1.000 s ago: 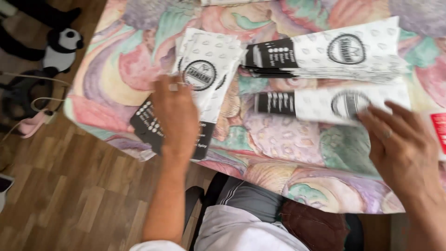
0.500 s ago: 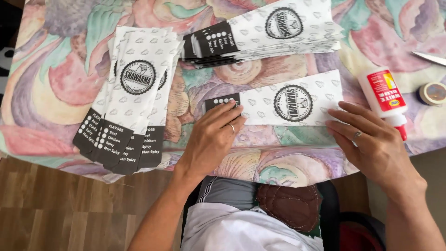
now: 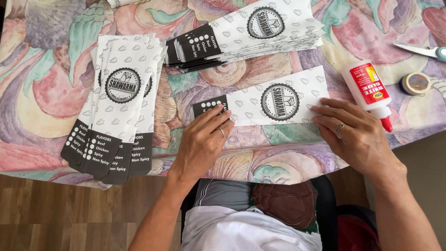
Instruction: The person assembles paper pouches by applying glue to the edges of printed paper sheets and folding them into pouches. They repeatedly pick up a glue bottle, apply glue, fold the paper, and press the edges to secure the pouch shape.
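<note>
The single paper sleeve [image 3: 265, 103] is lying flat on the bench [image 3: 42, 93], both hands resting open on it: the left hand [image 3: 203, 142] is pressing its dark end, the right hand [image 3: 355, 135] its white end. Left of the sleeve a stack of sleeves [image 3: 116, 116] is lying; beyond it, another stack [image 3: 246, 35]. Right of the sleeve a glue bottle [image 3: 367, 90], scissors [image 3: 420, 50] and a tape roll [image 3: 415, 83] are lying.

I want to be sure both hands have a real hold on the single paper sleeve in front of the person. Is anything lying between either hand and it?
Nothing visible does. The left hand and right hand rest directly on the white-and-black paper sleeve.
</note>
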